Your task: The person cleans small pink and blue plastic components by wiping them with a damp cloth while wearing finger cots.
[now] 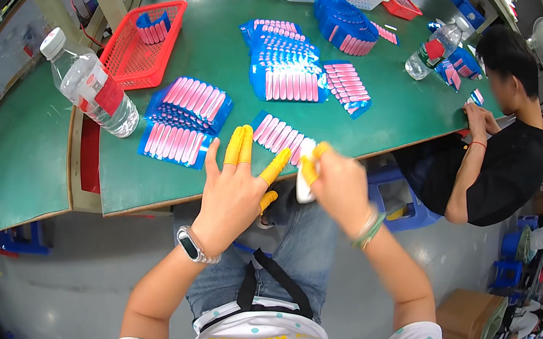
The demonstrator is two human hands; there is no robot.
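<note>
At the near edge of the green table point(224, 33), your left hand point(232, 181) lies with its fingers spread wide and nothing gripped, the yellow-covered fingertips meeting the left end and near edge of a blue sheet of pink strips point(276, 136). Your right hand point(341, 185) is closed around a white hand tool point(304, 184), its tip at the sheet's right end; blur hides the tool's exact shape and whether it presses on the strips.

If your left fingertips bear down too lightly, the sheet could skid or twist under the tool. A slip toward the left could run the tool into your index finger, which rests close by. Your bare little finger is right beside the folded blue stack point(182, 120) and might nudge it askew.

The sheet lies slightly tilted, near end toward the right, its long, rounded pink strips side by side on glossy blue backing; your right hand and the tool hide its right end.

Farther out, a larger folded stack point(285, 62) catches glare, with a flat strip sheet point(346, 87) to its right. To the left are a red basket point(172, 40) and a water bottle point(97, 88); to the right sits a co-worker in black point(511, 173).
</note>
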